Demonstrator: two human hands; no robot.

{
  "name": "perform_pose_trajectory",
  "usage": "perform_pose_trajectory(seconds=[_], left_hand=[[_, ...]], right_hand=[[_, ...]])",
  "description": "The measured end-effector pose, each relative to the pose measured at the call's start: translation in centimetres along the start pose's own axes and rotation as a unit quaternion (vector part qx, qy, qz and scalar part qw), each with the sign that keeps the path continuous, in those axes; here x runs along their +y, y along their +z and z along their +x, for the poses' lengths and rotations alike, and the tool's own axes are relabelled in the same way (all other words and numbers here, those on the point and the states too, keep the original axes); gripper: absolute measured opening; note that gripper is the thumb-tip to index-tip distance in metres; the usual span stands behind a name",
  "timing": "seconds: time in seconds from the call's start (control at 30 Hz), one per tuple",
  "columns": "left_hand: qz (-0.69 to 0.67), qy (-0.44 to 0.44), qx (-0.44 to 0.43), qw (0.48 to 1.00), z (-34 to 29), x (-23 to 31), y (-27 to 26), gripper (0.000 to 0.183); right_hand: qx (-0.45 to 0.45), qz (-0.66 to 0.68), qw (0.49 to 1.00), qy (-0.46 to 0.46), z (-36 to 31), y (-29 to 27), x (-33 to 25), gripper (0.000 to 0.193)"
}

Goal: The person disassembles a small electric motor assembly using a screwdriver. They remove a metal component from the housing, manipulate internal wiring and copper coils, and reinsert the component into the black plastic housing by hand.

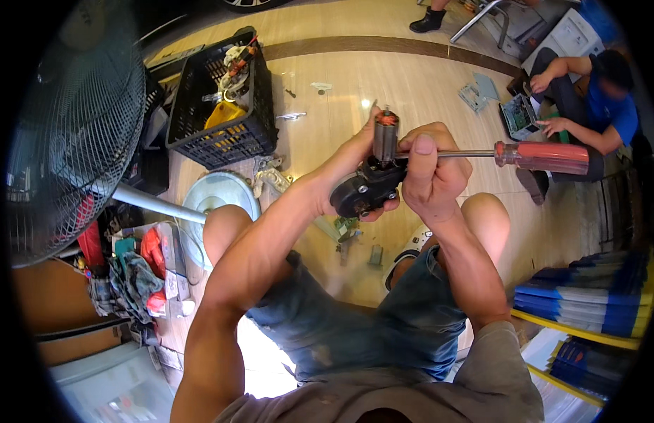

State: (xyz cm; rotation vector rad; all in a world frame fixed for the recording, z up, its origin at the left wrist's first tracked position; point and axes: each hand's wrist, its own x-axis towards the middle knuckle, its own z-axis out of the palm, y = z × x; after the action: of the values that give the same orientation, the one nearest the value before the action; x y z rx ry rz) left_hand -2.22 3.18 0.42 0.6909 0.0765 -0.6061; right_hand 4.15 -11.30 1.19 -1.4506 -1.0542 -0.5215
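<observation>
My left hand (343, 163) grips a small electric motor with a round black gear housing (354, 194), its fingertips curling round beneath. Out of the housing's top stands the motor's bare armature (386, 139), a ridged metal core with copper-coloured windings at its upper end. My right hand (438, 176) is closed on the shaft of a screwdriver (542, 156), thumb upward. Its clear red handle points to the right, and its tip end meets the foot of the armature, where my thumb partly hides the contact. Both hands are held above my knees.
A black plastic crate (225, 137) of parts stands ahead left, beside a caged fan (80, 141) with a round base (225, 194). Metal pieces (270, 176) lie on the floor. At right a co-worker (602, 106) handles an opened device (519, 116); blue-white packs (588, 296) fill a shelf.
</observation>
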Motion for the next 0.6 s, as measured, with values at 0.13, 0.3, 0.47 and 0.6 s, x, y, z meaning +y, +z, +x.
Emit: perform_pose_trajectory(seconds=[0.13,0.3,0.47,0.6], left_hand=[[-0.004,0.080,0.039,0.996,-0.2,0.0,1.9,0.089],[0.216,0.164,0.025,0.962,-0.8,-0.5,1.5,0.056],[0.346,0.236,0.078,0.905,-0.1,-0.9,2.0,0.030],[0.353,0.241,0.116,0.897,-0.8,-0.9,2.9,0.036]], right_hand=[[0.005,-0.083,0.994,-0.077,1.3,-1.4,-0.6,0.021],[0.043,-0.123,0.990,-0.059,1.6,-2.1,-0.4,0.010],[0.023,-0.123,0.984,-0.130,1.5,-2.4,-0.2,0.006],[0.010,-0.043,0.999,-0.030,1.5,-3.0,-0.9,0.017]])
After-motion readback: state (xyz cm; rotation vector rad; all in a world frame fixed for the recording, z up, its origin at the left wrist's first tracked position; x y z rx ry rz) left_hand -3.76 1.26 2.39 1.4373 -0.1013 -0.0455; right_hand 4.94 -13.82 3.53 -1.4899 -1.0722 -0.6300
